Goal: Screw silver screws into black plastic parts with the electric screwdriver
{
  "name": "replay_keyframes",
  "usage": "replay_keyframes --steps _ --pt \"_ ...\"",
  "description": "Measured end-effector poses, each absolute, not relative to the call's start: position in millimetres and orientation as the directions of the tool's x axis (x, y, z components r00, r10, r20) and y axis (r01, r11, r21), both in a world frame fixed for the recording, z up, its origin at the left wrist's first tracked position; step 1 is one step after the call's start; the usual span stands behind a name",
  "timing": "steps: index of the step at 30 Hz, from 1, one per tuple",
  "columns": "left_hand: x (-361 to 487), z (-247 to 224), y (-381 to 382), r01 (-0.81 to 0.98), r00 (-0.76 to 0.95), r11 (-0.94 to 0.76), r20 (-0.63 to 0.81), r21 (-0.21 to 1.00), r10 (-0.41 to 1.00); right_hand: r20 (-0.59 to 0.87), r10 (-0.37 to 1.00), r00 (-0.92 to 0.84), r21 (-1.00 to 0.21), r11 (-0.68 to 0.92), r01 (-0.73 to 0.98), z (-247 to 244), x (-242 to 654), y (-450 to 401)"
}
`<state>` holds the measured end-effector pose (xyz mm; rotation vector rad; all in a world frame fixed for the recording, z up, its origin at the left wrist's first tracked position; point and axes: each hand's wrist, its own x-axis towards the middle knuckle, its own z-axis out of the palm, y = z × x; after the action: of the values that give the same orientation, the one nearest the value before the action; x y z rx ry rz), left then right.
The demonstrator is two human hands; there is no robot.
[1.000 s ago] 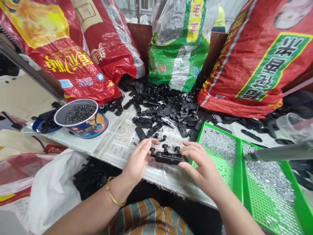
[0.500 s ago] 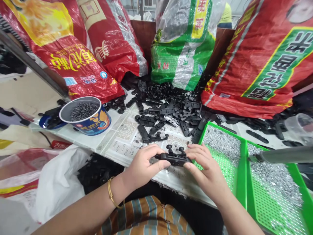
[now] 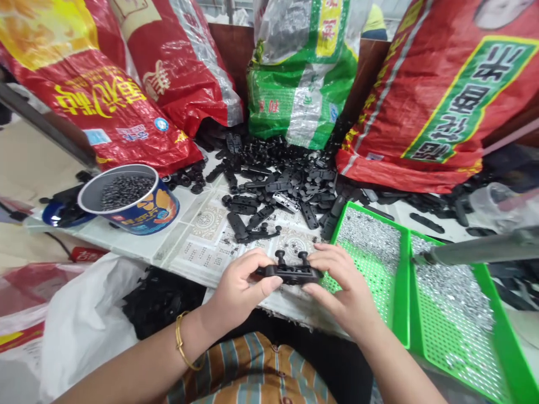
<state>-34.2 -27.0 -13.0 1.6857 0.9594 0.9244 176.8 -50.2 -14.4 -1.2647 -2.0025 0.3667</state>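
A black plastic part with two round-topped pegs standing up from it is held level above the near edge of the table. Its left end is gripped between the thumb and fingers of my left hand. On the other end, my right hand has its thumb in front and its fingers behind. Just beyond lie loose black pieces on the patterned tabletop, with a large heap of black parts farther back.
A blue tub of small dark pieces stands left. Green trays of shiny metal bits sit right, under a grey metal arm. Red bags and a green bag line the back. A white sack is at lower left.
The whole view has shifted a little, so things appear farther left and slightly higher. Both hands keep hold of the black part, and the fingers of my right hand lie closer around its end.
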Motion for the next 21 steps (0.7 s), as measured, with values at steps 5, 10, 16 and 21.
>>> replay_keyframes --steps 5,10,16,21 --pt "-34.5 -14.2 -26.4 0.201 0.446 -0.397 0.277 0.895 0.851 0.384 0.890 -0.245 -0.611 0.444 0.656 -11.6 177.3 -54.4" --pt "-27.5 -19.2 -32.2 0.193 0.409 -0.231 0.136 0.954 0.903 0.306 0.911 -0.278 -0.730 0.412 0.546 -10.9 176.4 -56.5" --pt "-23.7 -14.9 -35.5 0.237 0.396 -0.022 -0.075 0.971 0.915 0.296 0.915 -0.272 -0.690 0.402 0.602 -2.3 180.3 -58.9" --pt "-16.6 7.1 -23.5 0.446 0.648 -0.274 -0.096 0.852 0.756 0.193 0.911 -0.363 -0.599 0.403 0.692 9.9 185.6 -62.8"
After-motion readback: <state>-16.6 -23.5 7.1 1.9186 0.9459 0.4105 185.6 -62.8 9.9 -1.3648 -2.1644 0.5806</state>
